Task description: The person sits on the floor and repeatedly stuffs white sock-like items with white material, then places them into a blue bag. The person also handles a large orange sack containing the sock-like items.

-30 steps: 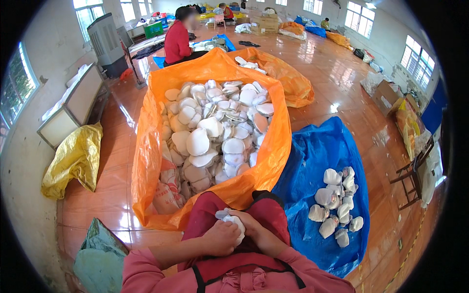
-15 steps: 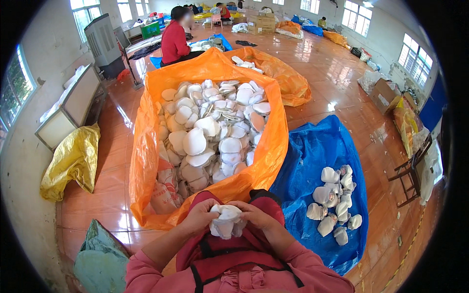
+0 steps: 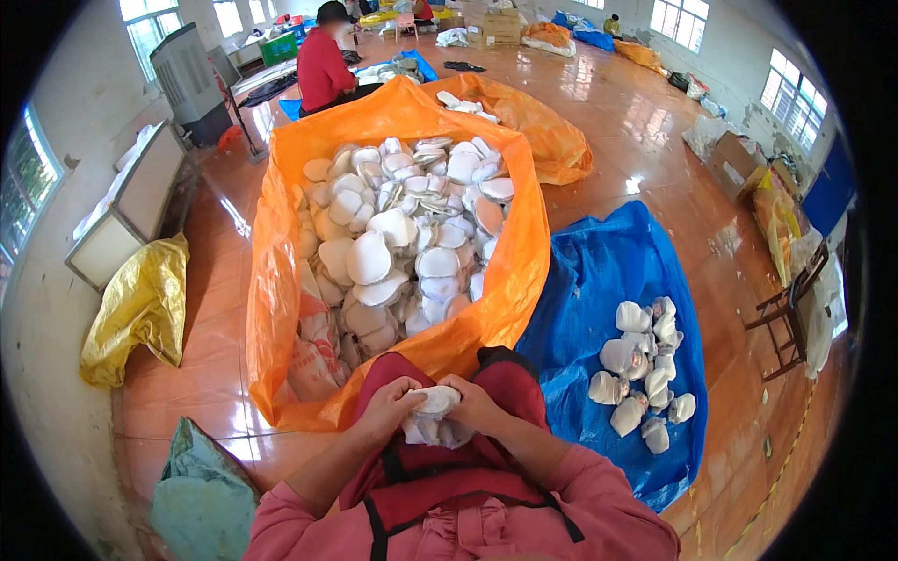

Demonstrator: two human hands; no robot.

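Observation:
Over my lap, a small bundle of white fabric pads (image 3: 436, 404) is held between both hands. My left hand (image 3: 388, 411) pinches its left edge, while my right hand (image 3: 472, 408) grips the right edge; both sets of fingers are closed on it. Thin, whitish material hangs below the rounded top pad. Just beyond my knees stands a big orange sack (image 3: 519, 280), its mouth rolled wide, heaped with rounded white and cream pads (image 3: 369, 257). To my right, several bundled white pads (image 3: 629, 360) lie on a blue sheet (image 3: 585, 280).
A yellow sack (image 3: 140, 304) and a green sack (image 3: 201, 496) lie at my left. Behind the large sack is another orange sack (image 3: 552, 140). A person in red (image 3: 323, 70) sits beyond it. A wooden chair (image 3: 790, 313) stands at the right.
The bundle has turned in my fingers, so a flatter rounded pad now shows on top. My hands stay close together. The whole view has shifted slightly.

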